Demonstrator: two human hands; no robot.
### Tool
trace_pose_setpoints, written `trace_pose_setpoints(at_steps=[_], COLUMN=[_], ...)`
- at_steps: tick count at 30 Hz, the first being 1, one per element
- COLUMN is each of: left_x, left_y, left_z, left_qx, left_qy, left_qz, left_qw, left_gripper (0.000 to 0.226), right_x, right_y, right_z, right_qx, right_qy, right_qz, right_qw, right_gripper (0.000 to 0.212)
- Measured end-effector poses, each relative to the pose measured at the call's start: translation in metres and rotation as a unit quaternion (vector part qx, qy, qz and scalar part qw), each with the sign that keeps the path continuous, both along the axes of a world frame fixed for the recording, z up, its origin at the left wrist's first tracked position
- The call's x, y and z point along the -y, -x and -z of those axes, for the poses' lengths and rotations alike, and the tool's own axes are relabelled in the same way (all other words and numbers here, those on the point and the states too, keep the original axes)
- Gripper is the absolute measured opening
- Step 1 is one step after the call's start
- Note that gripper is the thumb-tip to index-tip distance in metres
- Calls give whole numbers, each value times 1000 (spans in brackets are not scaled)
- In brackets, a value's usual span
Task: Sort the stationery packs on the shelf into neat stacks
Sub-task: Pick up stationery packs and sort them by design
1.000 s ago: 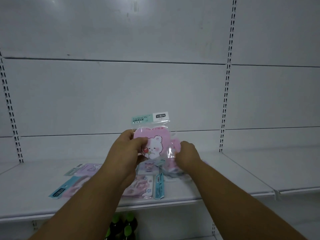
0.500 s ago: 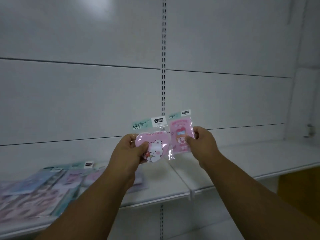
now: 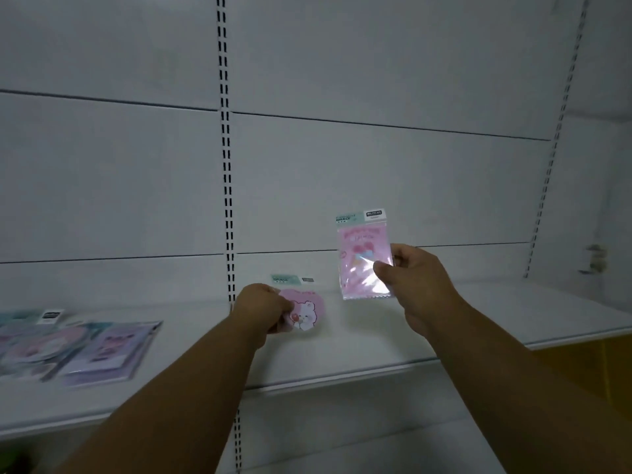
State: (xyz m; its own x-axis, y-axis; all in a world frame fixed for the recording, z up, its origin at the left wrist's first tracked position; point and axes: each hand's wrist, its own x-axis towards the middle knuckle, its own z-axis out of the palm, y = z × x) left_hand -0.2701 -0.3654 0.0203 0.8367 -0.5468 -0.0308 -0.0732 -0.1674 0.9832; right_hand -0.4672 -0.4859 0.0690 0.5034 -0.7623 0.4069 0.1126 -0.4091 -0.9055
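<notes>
The long white metal shelf point(image 3: 393, 340) is running across the view, with a blurred spread of pastel cellophane stationery packs point(image 3: 78, 350) lying at nine o'clock. The right hand point(image 3: 415, 278) is pinching the pink rectangular cellophane pack point(image 3: 363, 260) by its right edge, holding it upright above the shelf, long axis pointing to twelve. The left hand point(image 3: 263, 307) is gripping the pink heart-shaped bear pack point(image 3: 302, 311), low against the shelf, at seven o'clock from the rectangle. The left hand looks nearer to setting down.
</notes>
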Motion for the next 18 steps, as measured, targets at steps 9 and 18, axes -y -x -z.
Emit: trace_pose_setpoints(at_steps=[9, 18], left_x=[26, 61], left_y=[-20, -6], left_z=[17, -5], left_qx=[201, 280], left_qy=[-292, -170], left_qz=[-13, 32], left_qw=[935, 944], left_gripper=[34, 24], right_x=[26, 45], right_y=[-12, -19], right_z=[6, 13], right_qx=[-21, -46], right_qy=[-4, -27], right_qz=[-6, -20], right_qw=[1000, 998], right_gripper=[19, 13])
